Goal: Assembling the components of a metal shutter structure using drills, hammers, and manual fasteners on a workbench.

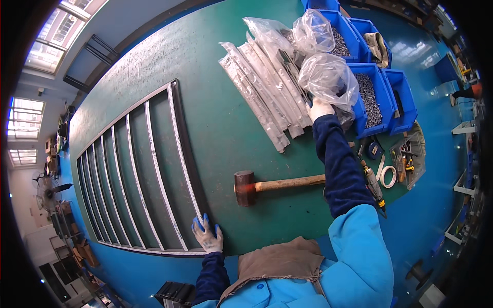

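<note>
One barred frame (pixel 182 151) lies flat at the left of our green table (pixel 218 128). Our gloved left hand (pixel 208 236) rests open, fingers spread, on its near right corner. Right of that, wrapped strips (pixel 267 87) lie on the far side, and a mallet (pixel 290 182) lies nearer us. Our gloved right hand (pixel 320 109) reaches between the strips and a clear bag (pixel 328 77); its fingers are partly hidden, so we cannot tell whether it grips. Farther right we see a tape roll (pixel 394 177) near and blue bins (pixel 408 95) beyond.
</note>
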A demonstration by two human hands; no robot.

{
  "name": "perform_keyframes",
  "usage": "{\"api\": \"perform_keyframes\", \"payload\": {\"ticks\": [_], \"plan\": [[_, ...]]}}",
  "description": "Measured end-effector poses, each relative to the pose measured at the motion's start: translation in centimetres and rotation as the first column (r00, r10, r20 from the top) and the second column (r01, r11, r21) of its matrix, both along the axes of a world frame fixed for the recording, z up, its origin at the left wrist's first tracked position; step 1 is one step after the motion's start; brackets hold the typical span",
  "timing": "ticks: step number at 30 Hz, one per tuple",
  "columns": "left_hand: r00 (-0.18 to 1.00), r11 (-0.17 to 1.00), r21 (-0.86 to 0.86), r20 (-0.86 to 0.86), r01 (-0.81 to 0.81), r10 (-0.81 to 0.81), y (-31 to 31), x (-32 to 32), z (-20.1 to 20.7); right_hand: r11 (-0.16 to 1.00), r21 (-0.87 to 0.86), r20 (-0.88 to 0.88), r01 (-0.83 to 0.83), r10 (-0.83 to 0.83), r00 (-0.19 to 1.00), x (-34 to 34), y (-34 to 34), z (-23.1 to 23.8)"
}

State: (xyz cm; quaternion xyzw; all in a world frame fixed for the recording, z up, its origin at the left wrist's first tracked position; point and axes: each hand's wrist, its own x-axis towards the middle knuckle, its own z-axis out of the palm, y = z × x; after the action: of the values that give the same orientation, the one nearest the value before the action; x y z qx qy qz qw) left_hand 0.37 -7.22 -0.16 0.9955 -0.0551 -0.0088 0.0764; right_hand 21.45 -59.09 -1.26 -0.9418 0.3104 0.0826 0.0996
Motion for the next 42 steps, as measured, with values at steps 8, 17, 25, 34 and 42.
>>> {"api": "perform_keyframes", "payload": {"ticks": [8,17,25,34,42], "plan": [[1.000,1.000,0.019,0.004,-0.013,0.013,0.1,-0.4,-0.4,0.912,-0.369,0.095,-0.177,0.226,0.969,-2.5,1.2,-0.5],[1.000,0.999,-0.021,-0.012,-0.029,0.029,-0.2,-0.2,-0.5,0.904,-0.406,0.198,-0.133,0.229,0.953,0.0,0.7,-5.1],[0.979,0.983,-0.002,-0.083,0.185,-0.184,-9.0,2.5,3.6,0.973,-0.027,-0.038,-0.227,0.226,0.973,0.1,-1.0,-2.2],[0.947,0.892,-0.321,0.065,0.319,-0.315,-15.9,7.5,-0.3,0.950,-0.211,-0.155,-0.229,0.199,0.968,-4.3,-0.2,-0.2],[0.940,0.886,-0.348,-0.041,0.306,-0.340,-17.6,10.0,0.3,0.938,-0.151,-0.090,-0.312,0.302,0.949,-3.6,-1.9,0.5]]}}
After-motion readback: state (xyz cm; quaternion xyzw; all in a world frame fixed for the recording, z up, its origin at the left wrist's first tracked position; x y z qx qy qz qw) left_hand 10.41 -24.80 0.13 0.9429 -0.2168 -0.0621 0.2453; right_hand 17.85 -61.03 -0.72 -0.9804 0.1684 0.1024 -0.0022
